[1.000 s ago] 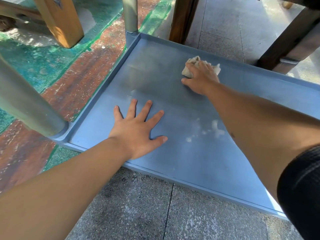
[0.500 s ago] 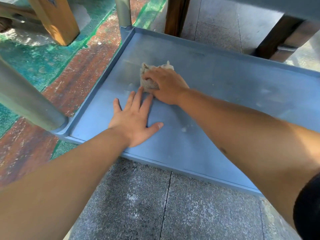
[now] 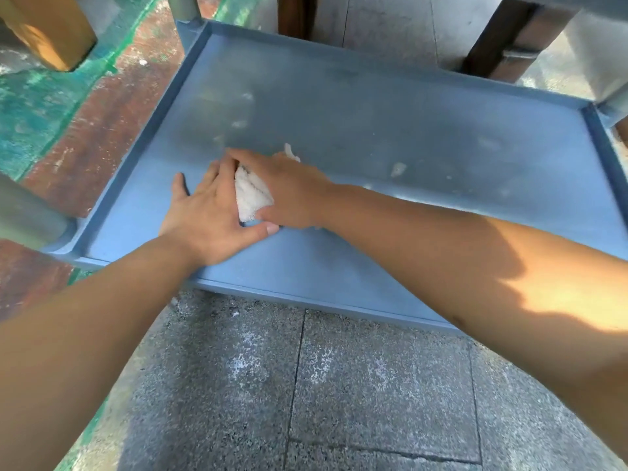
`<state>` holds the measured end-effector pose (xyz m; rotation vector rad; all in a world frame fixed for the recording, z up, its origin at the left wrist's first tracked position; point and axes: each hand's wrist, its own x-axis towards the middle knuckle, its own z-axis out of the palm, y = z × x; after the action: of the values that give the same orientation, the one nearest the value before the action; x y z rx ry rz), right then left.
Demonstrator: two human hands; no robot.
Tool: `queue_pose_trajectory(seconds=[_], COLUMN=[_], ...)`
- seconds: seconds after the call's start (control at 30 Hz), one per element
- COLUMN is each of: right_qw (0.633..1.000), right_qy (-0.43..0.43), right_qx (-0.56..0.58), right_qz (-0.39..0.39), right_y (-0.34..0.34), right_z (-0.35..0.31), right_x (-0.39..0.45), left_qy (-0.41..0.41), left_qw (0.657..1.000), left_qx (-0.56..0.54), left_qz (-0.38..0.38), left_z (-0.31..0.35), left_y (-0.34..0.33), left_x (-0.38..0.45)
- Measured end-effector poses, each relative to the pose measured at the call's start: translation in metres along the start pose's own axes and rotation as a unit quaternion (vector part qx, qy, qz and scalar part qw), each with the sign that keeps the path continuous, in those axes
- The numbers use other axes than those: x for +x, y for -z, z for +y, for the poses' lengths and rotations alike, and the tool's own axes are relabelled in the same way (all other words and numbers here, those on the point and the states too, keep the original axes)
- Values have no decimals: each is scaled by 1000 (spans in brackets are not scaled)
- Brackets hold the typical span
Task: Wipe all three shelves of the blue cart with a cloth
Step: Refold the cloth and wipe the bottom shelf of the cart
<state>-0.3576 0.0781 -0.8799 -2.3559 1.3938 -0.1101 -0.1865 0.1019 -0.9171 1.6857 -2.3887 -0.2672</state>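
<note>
The blue cart's bottom shelf [image 3: 390, 130] fills the upper half of the head view, a shallow tray with a raised rim and pale smears on its surface. My right hand [image 3: 292, 192] presses a crumpled white cloth [image 3: 249, 195] onto the shelf near its front left part. Only part of the cloth shows between the two hands. My left hand [image 3: 207, 215] lies flat on the shelf, fingers spread, its thumb and fingers touching the cloth's left side. The cart's other shelves are out of view.
Grey cart posts rise at the near left corner [image 3: 27, 215] and the far left corner [image 3: 178, 6]. Dark wooden legs [image 3: 492, 42] stand behind the shelf and a light wooden leg [image 3: 51, 32] at the far left. Grey stone paving [image 3: 323, 385] lies in front.
My right hand has dragged the cloth from the shelf's far middle toward the near left, ending against my left hand. The left hand stayed flat on the shelf.
</note>
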Motion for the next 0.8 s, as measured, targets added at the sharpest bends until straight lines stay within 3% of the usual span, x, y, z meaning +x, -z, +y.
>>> queue_pose_trajectory(seconds=[0.07,0.17,0.27,0.4,0.47,0.57,0.6,0.67,0.8], right_qw=[999,991,961,855,824,860,855,828,864], right_qy=[23,31,-117,-375,-467,-484,-496,-517,-455], right_qx=[25,27,31,13,-22,-44,-13,42,54], right_qz=[14,129,248,357,321,156,152,213,207], right_y=[5,31,67,109,116,90,81,68,70], right_z=[-2,28,109,225,264,282,282,286,276], right_x=[2,-7,-37,-119,-156,-184,-185,-183,-157], left_qy=[9,9,14,2,5,10,10,9,6], left_qw=[1000,999,997,995,993,992,991,990,987], left_qx=[4,47,72,88,105,118,120,126,142], left_qz=[6,-16,-34,-38,-48,-52,-54,-58,-74], left_z=[0,1,1,5,6,6,6,6,7], left_y=[-1,-2,-2,0,0,0,0,-1,-2], left_x=[-1,-1,2,4,4,3,3,3,6])
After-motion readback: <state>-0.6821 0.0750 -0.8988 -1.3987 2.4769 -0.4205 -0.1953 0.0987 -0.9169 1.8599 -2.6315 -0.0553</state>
